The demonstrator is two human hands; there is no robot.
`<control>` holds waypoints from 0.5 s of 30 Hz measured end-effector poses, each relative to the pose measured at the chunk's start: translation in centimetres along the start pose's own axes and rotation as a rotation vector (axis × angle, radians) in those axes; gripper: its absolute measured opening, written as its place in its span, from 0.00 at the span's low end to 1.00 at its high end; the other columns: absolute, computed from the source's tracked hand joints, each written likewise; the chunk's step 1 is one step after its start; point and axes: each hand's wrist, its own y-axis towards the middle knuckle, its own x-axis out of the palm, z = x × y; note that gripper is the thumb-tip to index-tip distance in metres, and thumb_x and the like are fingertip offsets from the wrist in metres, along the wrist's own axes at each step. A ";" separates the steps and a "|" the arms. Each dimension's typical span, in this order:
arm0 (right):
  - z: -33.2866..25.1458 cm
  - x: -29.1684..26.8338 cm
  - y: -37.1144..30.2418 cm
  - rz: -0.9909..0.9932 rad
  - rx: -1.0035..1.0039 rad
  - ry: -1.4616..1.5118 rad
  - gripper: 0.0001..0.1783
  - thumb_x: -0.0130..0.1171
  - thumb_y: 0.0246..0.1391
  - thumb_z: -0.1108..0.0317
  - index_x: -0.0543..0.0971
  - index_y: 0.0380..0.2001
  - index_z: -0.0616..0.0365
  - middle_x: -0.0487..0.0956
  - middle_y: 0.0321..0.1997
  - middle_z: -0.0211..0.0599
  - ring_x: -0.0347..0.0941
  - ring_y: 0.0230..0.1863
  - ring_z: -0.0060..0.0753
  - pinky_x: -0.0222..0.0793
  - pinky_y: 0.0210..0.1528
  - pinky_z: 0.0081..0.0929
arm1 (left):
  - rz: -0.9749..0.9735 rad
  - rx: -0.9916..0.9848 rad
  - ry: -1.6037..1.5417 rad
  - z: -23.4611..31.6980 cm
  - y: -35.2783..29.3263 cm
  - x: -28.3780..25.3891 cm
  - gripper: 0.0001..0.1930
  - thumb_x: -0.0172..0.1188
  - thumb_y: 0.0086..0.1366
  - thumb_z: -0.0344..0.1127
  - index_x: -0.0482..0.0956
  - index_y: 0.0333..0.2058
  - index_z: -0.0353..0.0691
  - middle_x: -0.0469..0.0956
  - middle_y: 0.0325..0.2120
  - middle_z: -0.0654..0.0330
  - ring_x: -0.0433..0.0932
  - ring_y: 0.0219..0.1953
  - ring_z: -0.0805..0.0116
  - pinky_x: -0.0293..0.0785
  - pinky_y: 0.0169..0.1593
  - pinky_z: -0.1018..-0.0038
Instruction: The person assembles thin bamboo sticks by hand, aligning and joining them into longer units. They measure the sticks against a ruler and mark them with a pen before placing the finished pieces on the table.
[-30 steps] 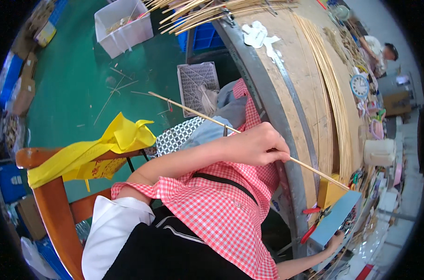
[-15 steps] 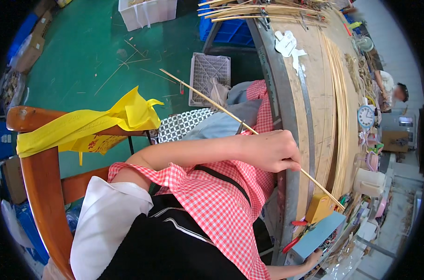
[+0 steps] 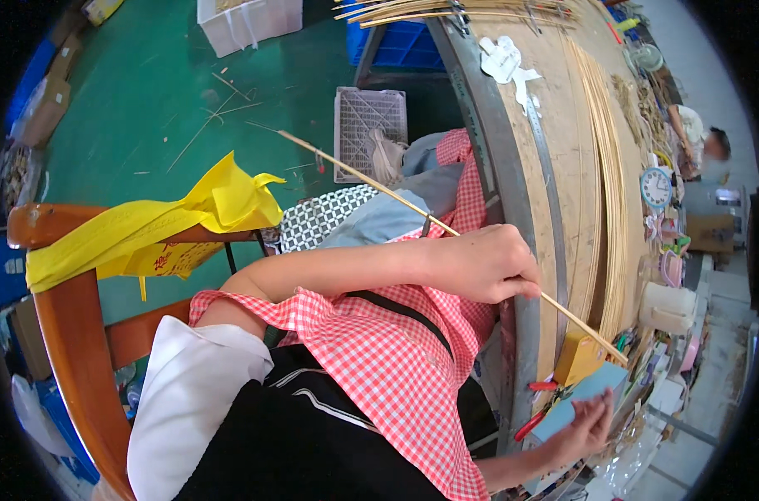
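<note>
the yellow cloth (image 3: 221,196) bears red characters (image 3: 177,260).

From the head, one fisheye view looks down, close above the workbench (image 3: 567,134) and floor (image 3: 129,117).

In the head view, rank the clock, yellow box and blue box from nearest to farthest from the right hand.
From the right hand:
1. Blue box: right beside it.
2. Yellow box: just beyond the blue box.
3. Clock: well above, right side.

Left hand (image 3: 495,265) gripping stick (image 3: 396,199), right hand (image 3: 585,427) by box (image 3: 595,382)
</note>
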 end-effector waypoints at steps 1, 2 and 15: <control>-0.9 2.4 -1.1 -0.075 0.026 0.025 0.14 0.53 0.59 0.73 0.79 0.45 0.70 0.80 0.37 0.43 0.75 0.30 0.25 0.73 0.31 0.20 | 0.012 -0.012 0.010 0.1 0.1 -0.1 0.07 0.61 0.60 0.31 0.81 0.30 0.32 0.80 0.25 0.51 0.80 0.28 0.54 0.75 0.34 0.65; -1.4 4.9 -2.0 -0.156 0.047 0.052 0.13 0.52 0.58 0.76 0.79 0.43 0.72 0.80 0.37 0.43 0.74 0.28 0.25 0.73 0.30 0.20 | 0.032 -0.024 0.024 0.3 0.1 -0.3 0.07 0.61 0.60 0.30 0.81 0.30 0.32 0.80 0.25 0.51 0.80 0.28 0.54 0.75 0.34 0.65; -4.8 17.0 -3.9 -0.498 0.012 0.333 0.09 0.56 0.54 0.85 0.79 0.40 0.76 0.80 0.32 0.41 0.71 0.22 0.19 0.67 0.24 0.16 | 0.198 -0.025 0.072 0.6 0.7 -1.7 0.03 0.63 0.57 0.26 0.82 0.30 0.32 0.78 0.21 0.52 0.78 0.22 0.58 0.71 0.26 0.70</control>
